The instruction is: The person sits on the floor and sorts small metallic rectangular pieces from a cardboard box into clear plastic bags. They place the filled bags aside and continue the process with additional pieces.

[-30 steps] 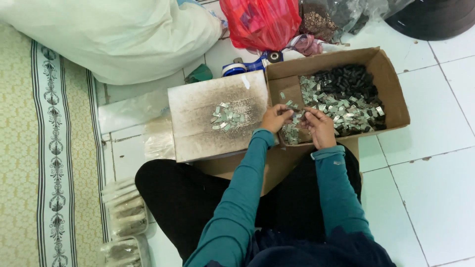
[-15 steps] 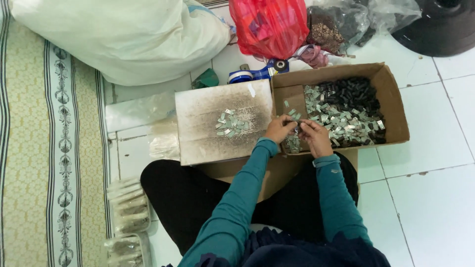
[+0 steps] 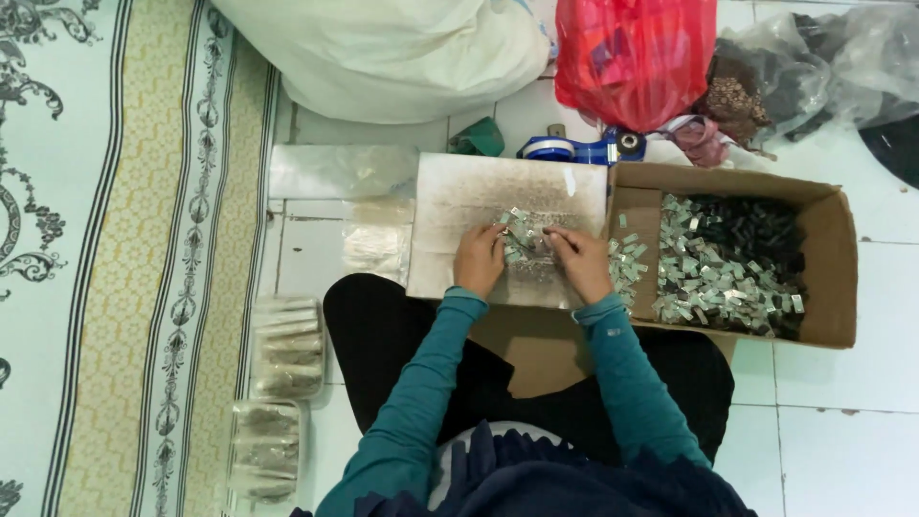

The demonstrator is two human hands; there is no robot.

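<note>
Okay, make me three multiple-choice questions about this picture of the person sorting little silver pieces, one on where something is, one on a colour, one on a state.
1. Where are both hands?
A. inside the cardboard box
B. on the grey board, at the small pile of silver pieces
C. on the patterned mat

2. What colour is the plastic bag above the box?
A. red
B. yellow
C. black

3. How does the cardboard box stand?
A. taped shut
B. upside down
C. open at the top, with pieces inside

Answers:
1 B: the left hand and right hand rest on the grey board, either side of the small pile of silver pieces.
2 A: the plastic bag is plainly red.
3 C: the cardboard box shows its inside, heaped with silver and dark pieces.
</note>
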